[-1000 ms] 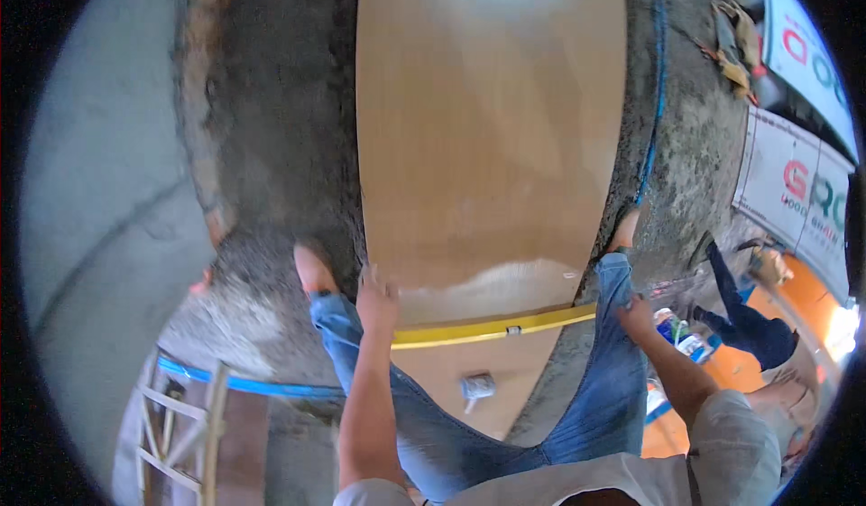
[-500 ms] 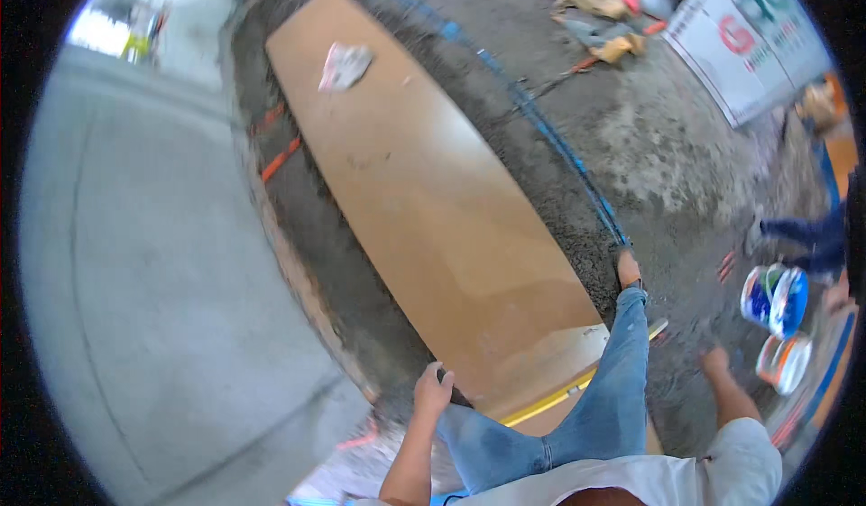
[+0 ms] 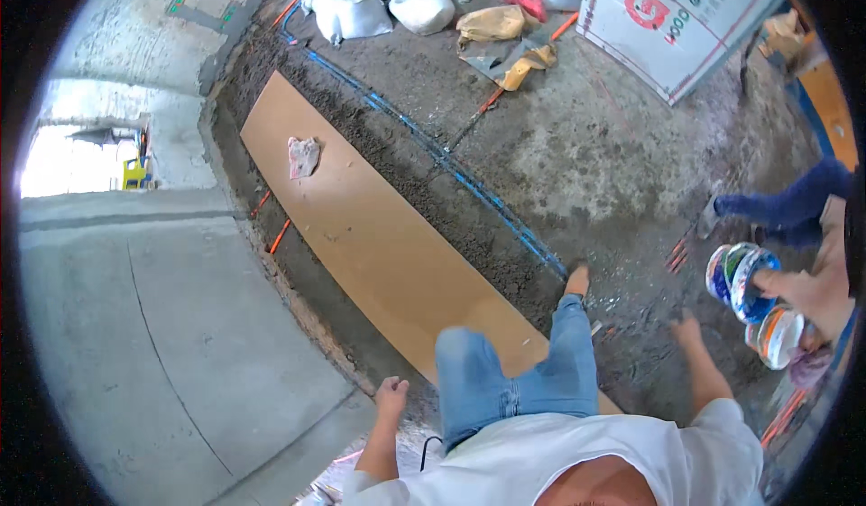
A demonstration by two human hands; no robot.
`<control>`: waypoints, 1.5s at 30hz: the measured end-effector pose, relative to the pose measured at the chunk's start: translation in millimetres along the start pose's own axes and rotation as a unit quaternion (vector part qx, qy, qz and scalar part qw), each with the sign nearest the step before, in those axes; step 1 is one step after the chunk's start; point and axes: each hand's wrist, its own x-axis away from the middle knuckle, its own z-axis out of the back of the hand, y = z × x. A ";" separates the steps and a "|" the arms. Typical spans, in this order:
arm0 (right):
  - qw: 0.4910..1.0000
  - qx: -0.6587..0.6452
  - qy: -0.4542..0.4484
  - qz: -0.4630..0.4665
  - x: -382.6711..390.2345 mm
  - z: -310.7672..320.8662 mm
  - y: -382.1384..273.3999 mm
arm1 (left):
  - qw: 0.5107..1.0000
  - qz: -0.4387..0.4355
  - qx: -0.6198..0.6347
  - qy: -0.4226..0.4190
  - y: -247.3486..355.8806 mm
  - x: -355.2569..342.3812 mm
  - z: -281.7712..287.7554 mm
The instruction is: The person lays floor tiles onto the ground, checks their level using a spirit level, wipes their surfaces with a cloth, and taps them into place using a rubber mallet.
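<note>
A long brown board (image 3: 397, 258) lies over dark, damp mortar in front of me, its near end under my jeans-clad legs. My left hand (image 3: 391, 396) hangs beside the board's near left edge, fingers curled in, with nothing visible in it. On the other side my right hand (image 3: 687, 328) hangs over the grey floor, its fingers loosely extended and touching nothing. A crumpled whitish-pink bag or cloth (image 3: 303, 157) rests on the board's far part. My bare right foot (image 3: 577, 280) stands by the near end of a blue pipe line (image 3: 487, 197).
Smooth grey concrete (image 3: 180, 326) spreads to the left. White sacks (image 3: 350, 8), torn brown paper bags (image 3: 494, 24) and a large white printed panel (image 3: 672, 23) lie far off. At right, another person's arm reaches to a blue-and-white bucket (image 3: 753, 294) beside a white-and-orange bucket (image 3: 774, 336).
The view has shifted, and my left knee now covers the board's near end. The yellow bar across it is no longer visible. The other person's arm now reaches the blue-and-white bucket.
</note>
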 end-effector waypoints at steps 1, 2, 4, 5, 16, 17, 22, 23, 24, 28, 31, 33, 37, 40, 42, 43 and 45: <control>1.000 -0.016 -0.007 0.020 -1.8 2.9 -6.9 | 1.000 0.003 0.010 0.003 3.0 4.6 -0.4; 1.000 0.008 0.008 0.014 -7.3 12.6 -18.0 | 1.000 0.007 0.018 0.016 6.1 7.0 0.1; 0.998 0.017 0.003 0.054 -34.5 57.0 -55.8 | 0.998 0.017 0.050 0.031 7.8 4.8 -2.1; 0.997 0.032 0.014 0.063 -47.0 80.3 -78.3 | 0.997 0.052 0.057 0.012 6.0 -1.4 -4.2; 0.962 0.096 0.212 0.140 -140.3 292.4 -315.8 | 0.957 -0.216 0.125 0.150 81.7 -258.6 -22.3; 0.962 0.160 0.159 0.154 -138.2 290.3 -328.0 | 0.906 0.096 0.412 0.018 105.3 -277.1 -6.5; 0.825 0.465 -0.055 0.316 -192.9 243.7 -456.1 | 0.891 -0.019 0.441 0.110 186.8 -328.2 90.3; 0.917 0.326 -0.036 0.226 -201.0 233.4 -491.1 | 0.879 0.024 0.465 0.103 191.3 -332.0 105.0; 0.972 0.204 0.013 0.112 -211.0 223.7 -530.4 | 0.860 0.072 0.497 0.089 191.8 -332.0 114.3; 0.971 0.162 -0.045 0.167 -235.7 200.6 -724.2 | 0.826 0.083 0.529 0.174 178.1 -325.1 120.9; 0.918 0.230 -0.063 0.318 -246.1 193.0 -862.7 | 0.698 0.265 0.646 0.162 173.0 -304.9 104.9; 0.885 0.268 -0.078 0.372 -258.1 185.2 -949.1 | 0.614 0.325 0.695 0.186 180.2 -289.7 96.9; 0.830 0.353 -0.096 0.421 -296.4 150.9 -1112.3 | 0.533 0.375 0.733 0.195 226.2 -283.9 94.5; 0.731 0.464 -0.101 0.490 -327.1 94.7 -1220.9 | 0.420 0.525 0.701 0.238 285.5 -322.9 102.3; 0.656 0.527 -0.120 0.527 -340.4 38.8 -1280.2 | 0.429 0.573 0.665 0.214 317.9 -365.4 115.7; 0.633 0.535 -0.147 0.540 -344.0 7.6 -1305.1 | 0.526 0.533 0.605 0.271 333.8 -395.0 124.4; 0.595 0.567 -0.163 0.546 -345.2 -61.6 -1346.0 | 0.608 0.486 0.549 0.304 362.1 -463.9 144.6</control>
